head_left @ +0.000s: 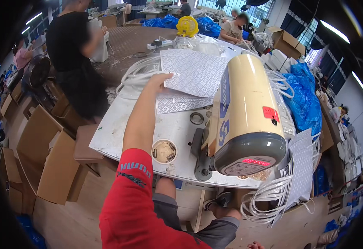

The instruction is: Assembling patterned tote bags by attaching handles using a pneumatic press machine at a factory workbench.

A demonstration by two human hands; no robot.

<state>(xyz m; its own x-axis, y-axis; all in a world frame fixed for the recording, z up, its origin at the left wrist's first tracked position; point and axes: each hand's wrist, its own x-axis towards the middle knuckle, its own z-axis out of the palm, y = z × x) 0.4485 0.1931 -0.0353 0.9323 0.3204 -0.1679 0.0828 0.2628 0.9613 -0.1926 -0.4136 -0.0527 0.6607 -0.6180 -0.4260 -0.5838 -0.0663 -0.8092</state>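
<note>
My left hand (161, 81) reaches forward over the white table, its fingers closed on the near left edge of a white panel with a grey geometric pattern (196, 69). Another sheet of the same pattern (179, 105) lies partly under it. Just right of the panels stands a cream sewing machine (250, 99) with a grey end and a lit red display. Its body hides whatever is at its needle. Only the fingertips of my right hand (255, 245) show at the bottom edge, low beside my leg.
White straps (138, 74) lie in loops behind my left hand. More patterned panels with straps (272, 199) hang off the table's right edge. Blue plastic bags (303, 95) are piled at right. Cardboard boxes (40, 153) and a stool (88, 143) stand at left. A person in black (71, 54) stands nearby.
</note>
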